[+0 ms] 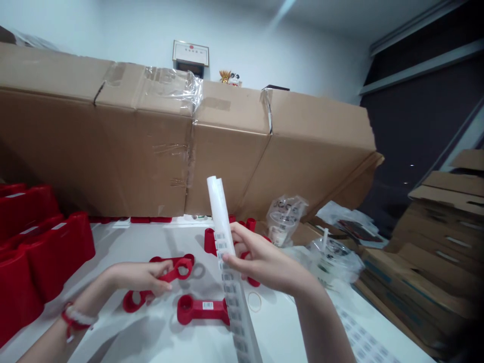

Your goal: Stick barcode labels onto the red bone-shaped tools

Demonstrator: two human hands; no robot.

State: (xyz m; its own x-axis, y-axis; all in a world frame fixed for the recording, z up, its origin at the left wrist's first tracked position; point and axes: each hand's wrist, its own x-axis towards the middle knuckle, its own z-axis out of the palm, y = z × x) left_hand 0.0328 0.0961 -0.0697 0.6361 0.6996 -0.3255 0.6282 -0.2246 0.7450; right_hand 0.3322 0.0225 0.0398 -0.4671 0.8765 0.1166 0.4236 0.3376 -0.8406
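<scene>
My left hand [159,280] is closed around a red bar-shaped part with a ring at its end [184,268]; the fingers cover its middle. Right behind it lies another red part [189,257], mostly hidden. In front, a red dumbbell-shaped part [206,309] with a small white label lies on the white table [159,343]. My right hand [251,254] pinches a partly rolled sheet of barcode labels [229,272], held upright with its lower end hanging towards me. That sheet overlaps the right end of the labelled part. More red parts [210,241] sit behind the right hand.
Stacks of red parts [56,252] stand at the left. A large cardboard box [151,161] spans the back. To the right are bagged drink cups [282,224], another label sheet [366,338] and cardboard boxes [434,242]. A rubber band [254,293] lies near the right hand.
</scene>
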